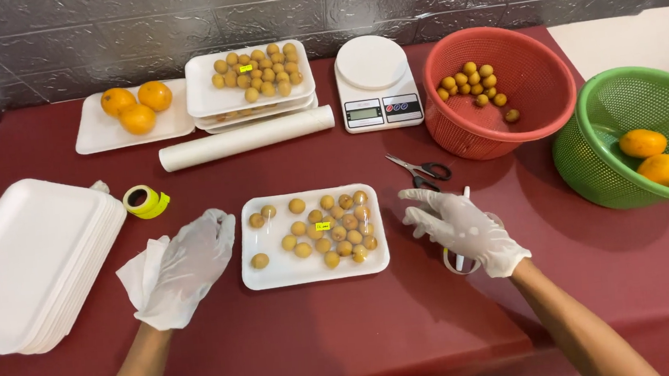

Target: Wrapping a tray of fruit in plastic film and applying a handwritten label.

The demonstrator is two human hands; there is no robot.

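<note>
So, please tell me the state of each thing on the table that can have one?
Front tray: filled with small fruits, wrapped.
Scale: platform bare.
Scissors: closed, lying flat.
Red basket: few small fruits inside.
Green basket: two oranges inside.
Left hand: gloved, open.
Right hand: gloved, on a tape ring.

Both forearms extended forward; left grip [186, 275] gloved, flat, fingers together; right grip [464, 231] gloved, fingers spread.

Beyond the hands, a dark red table [348, 348] meets a grey stone-block wall [255, 13]; pale floor lies to their right
</note>
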